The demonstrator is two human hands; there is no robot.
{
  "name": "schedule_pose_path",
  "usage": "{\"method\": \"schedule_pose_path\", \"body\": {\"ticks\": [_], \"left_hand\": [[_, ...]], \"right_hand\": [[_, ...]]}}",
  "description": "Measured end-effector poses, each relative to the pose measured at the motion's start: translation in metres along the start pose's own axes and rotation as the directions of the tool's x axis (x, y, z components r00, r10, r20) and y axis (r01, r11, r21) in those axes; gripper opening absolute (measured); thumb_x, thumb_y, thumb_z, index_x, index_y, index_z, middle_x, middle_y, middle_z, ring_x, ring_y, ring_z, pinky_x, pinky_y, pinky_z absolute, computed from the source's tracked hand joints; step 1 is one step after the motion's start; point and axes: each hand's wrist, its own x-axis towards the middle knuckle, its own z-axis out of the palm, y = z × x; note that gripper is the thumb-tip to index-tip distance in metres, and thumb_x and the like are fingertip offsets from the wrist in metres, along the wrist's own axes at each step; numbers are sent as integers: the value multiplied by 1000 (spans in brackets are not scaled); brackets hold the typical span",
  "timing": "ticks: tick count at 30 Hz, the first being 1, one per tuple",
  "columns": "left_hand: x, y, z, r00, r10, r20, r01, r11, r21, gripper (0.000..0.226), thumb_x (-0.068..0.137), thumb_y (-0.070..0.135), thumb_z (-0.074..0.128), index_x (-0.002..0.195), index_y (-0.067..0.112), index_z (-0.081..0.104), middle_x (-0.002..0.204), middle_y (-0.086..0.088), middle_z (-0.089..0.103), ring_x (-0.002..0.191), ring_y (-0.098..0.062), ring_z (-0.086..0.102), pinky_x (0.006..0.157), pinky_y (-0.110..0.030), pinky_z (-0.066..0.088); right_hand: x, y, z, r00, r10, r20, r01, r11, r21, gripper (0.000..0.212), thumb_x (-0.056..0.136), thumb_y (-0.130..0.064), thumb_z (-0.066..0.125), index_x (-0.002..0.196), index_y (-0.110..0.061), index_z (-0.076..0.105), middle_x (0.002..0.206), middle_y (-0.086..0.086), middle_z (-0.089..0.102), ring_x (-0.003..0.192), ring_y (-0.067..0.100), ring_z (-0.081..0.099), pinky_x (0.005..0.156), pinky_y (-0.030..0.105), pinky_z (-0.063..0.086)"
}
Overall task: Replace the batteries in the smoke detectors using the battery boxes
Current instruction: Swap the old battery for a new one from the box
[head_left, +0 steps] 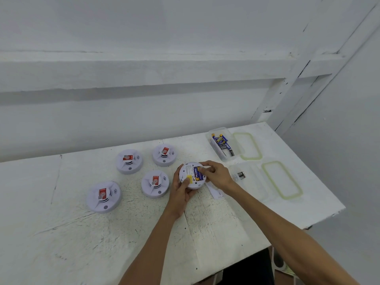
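Detector (190,175) lies face-down near mid-table, cupped by the left hand (180,190), thumb on its yellow tab. Right hand (216,175) pinches a blue battery (197,173) sitting in the open bay. Four more detectors (155,183) rest to the left (face-up). Two boxes (223,144) lie open to the right on the table (102,233).

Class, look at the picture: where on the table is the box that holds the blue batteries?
The box with blue batteries sits at the table's far right, beside a green-rimmed lid and beyond the right hand.
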Motion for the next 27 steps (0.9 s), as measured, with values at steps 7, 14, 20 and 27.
{"method": "schedule_pose_path", "body": {"ticks": [7,14,20,27], "left_hand": [[-1,-1,1,1000,4,2,-5,1000,19,51,108,8,52,151,33,45,145,-2,63,126,-27,67,91,-43,63],[-2,-2,1,1000,-3,10,3,1000,-25,55,108,4,50,154,32,43,142,-3,66,129,-37,64,96,-53,60],[-4,-1,2,1000,-8,0,8,998,-61,54,107,3,49,152,33,45,140,-3,68,127,-36,66,91,-48,63],[-3,-1,3,1000,-12,-22,10,997,-82,55,107,4,50,154,31,45,143,-8,65,129,-40,63,91,-51,62]], "right_hand": [[-18,12,0,993,-91,-72,36,831,-555,34,101,-22,51,131,-9,57,132,14,55,122,30,49,96,34,40],[-30,30,8,995,30,-98,-90,704,-705,74,86,-58,65,137,-9,42,127,16,46,117,31,43,86,39,43],[-26,27,7,988,94,-125,-154,725,-671,60,89,-49,65,128,-7,47,128,15,47,120,31,44,76,33,41],[-27,30,5,965,121,-234,-228,826,-515,62,76,-49,75,117,-7,55,117,11,50,112,27,48,74,31,40]]}}
